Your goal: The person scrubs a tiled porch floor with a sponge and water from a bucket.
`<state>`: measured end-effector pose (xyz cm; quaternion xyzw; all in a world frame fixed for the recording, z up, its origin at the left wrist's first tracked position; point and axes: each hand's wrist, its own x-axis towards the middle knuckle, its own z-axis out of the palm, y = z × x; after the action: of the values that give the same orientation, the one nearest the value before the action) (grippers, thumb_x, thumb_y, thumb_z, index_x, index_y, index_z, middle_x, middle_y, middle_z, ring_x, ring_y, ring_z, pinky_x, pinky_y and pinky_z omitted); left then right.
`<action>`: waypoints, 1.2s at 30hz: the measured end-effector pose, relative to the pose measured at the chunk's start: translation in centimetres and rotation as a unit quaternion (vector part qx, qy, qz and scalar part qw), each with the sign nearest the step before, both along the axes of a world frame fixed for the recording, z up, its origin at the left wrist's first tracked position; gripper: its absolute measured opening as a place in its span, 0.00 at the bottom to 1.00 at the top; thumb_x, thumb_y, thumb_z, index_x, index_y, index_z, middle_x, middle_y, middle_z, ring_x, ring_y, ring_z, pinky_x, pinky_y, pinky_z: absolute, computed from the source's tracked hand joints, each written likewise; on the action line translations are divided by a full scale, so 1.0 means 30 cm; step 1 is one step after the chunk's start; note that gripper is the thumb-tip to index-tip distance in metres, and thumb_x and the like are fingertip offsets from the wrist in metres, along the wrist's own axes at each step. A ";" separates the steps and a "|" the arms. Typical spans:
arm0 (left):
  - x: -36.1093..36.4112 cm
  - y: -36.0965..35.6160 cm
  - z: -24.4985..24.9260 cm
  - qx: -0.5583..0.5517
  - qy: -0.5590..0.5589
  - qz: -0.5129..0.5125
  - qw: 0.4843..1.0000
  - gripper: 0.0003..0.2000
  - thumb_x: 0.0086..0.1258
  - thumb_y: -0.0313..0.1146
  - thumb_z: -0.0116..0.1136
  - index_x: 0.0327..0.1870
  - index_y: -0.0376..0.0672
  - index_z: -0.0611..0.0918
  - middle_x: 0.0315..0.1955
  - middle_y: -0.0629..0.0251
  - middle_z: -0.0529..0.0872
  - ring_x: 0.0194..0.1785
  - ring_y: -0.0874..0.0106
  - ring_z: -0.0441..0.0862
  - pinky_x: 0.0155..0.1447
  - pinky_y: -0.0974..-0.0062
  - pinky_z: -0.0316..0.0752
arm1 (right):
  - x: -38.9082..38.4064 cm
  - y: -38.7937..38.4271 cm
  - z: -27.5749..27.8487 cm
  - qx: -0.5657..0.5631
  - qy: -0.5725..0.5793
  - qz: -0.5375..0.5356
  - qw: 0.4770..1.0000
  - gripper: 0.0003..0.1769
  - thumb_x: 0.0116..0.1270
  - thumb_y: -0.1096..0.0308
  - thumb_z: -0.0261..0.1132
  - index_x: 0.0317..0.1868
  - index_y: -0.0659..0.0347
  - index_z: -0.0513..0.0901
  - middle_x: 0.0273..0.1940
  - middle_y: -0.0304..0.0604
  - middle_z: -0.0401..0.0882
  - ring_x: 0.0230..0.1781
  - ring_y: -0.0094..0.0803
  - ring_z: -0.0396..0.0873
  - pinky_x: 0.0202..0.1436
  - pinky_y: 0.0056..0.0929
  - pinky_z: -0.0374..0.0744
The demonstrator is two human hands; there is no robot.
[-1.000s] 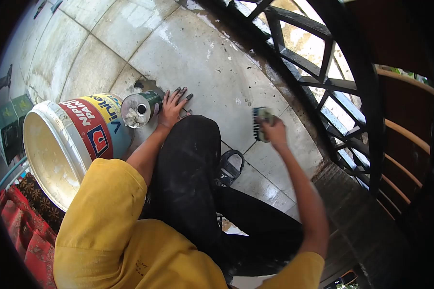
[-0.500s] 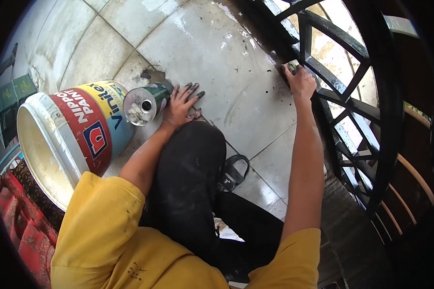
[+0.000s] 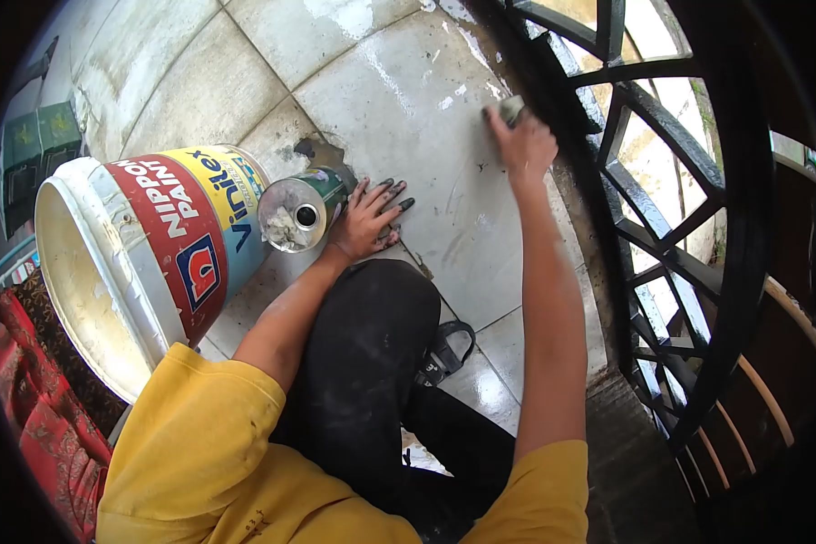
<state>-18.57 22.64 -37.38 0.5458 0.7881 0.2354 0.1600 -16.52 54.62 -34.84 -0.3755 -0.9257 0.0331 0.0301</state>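
Note:
My right hand is stretched out to the base of the black metal railing and grips a small grey-green pad, pressed near the tile edge. My left hand, fingers spread and stained dark, rests flat on the floor tile. It lies right beside a small green tin can with a round opening in its lid.
A large white Nippon Paint bucket stands left of the can. Green boxes sit at the far left, and red patterned cloth lies below the bucket. A black sandal shows by my knee. The tiles carry wet smears.
My right hand swung from mid-air over the floor out to the railing's base with the pad, then shifted slightly left along it. My left hand stayed flat beside the can.

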 end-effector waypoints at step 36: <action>-0.017 -0.007 -0.044 0.049 -0.018 0.013 0.999 0.22 0.58 0.45 0.65 0.51 0.44 0.82 0.64 0.55 0.73 0.72 0.57 0.64 0.75 0.45 0.49 | -0.109 0.047 0.046 0.099 -0.007 -0.056 0.993 0.34 0.54 0.28 0.63 0.29 0.55 0.85 0.27 0.49 0.85 0.28 0.46 0.86 0.31 0.43 0.83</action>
<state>-19.07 22.44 -38.69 0.5384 0.7798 0.2852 0.1440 -19.78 56.05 -33.44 -0.4223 -0.9021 -0.0632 0.0628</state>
